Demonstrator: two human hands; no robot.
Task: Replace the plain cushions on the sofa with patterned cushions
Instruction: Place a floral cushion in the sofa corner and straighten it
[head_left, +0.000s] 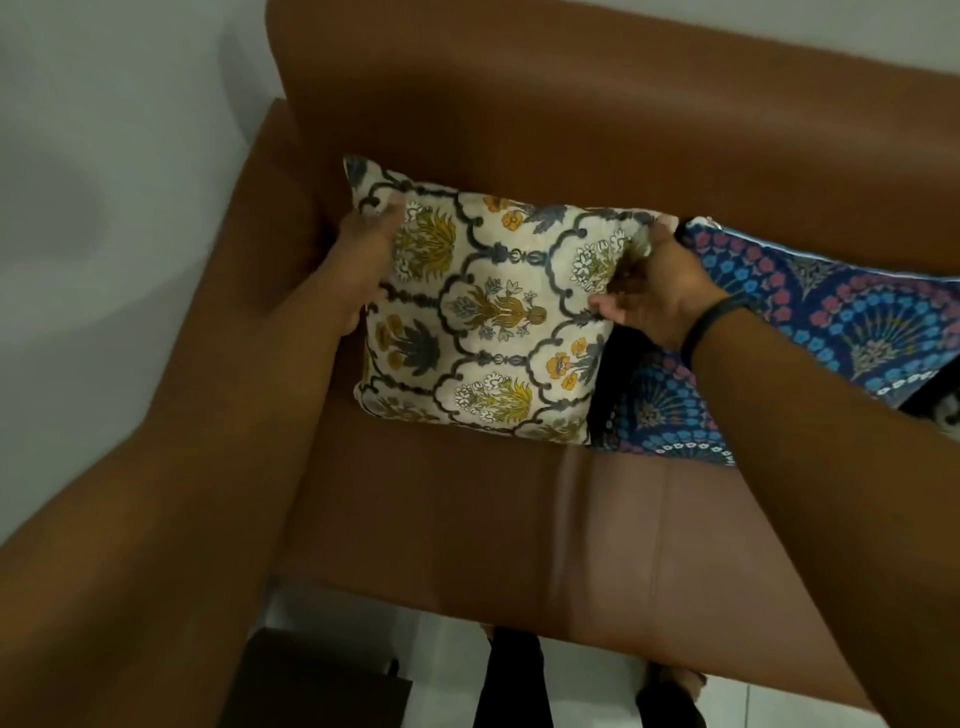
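A cream cushion (488, 317) with yellow flowers and dark scrollwork leans against the backrest of the brown leather sofa (519, 519), close to its left armrest. My left hand (363, 260) grips the cushion's left edge. My right hand (654, 291), with a black band on the wrist, pinches its right edge near the top corner. Right beside it lies a blue cushion (831, 322) with pink and light-blue fan patterns, partly under my right forearm. No plain cushion is in view.
The sofa's left armrest (249, 291) stands against a white wall (104, 156). A dark brown box-like object (311, 680) sits on the white tiled floor in front of the sofa. My legs and feet (670, 680) show at the bottom edge.
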